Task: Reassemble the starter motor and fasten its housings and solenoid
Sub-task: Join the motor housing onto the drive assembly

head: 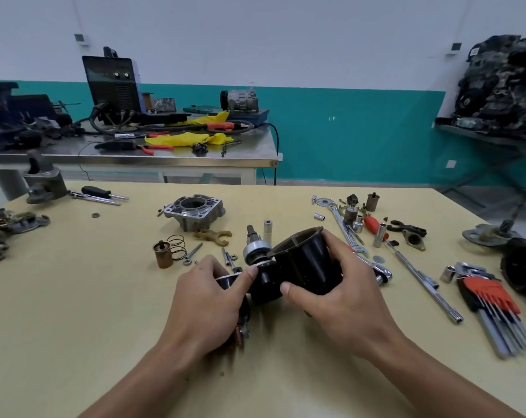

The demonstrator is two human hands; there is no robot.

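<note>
My right hand (340,300) grips a black cylindrical motor housing (304,260), tilted with its open mouth facing up and left. My left hand (207,300) holds a black solenoid (227,280) with copper terminals at its lower end, thumb pressed toward the housing's small black boss. Just behind the housing lies the silver pinion drive (255,247) with its toothed shaft. An aluminium nose housing (195,211) stands farther back. A brass plunger (162,254) with a spring (177,247), a tan shift fork (213,235) and long bolts (193,251) lie to its front.
Wrenches, sockets and a ratchet (355,236) are spread to the right, with a hex key set (490,300) at the far right. A screwdriver (100,193) and metal parts lie at the left. A steel bench (135,158) with a welder stands behind.
</note>
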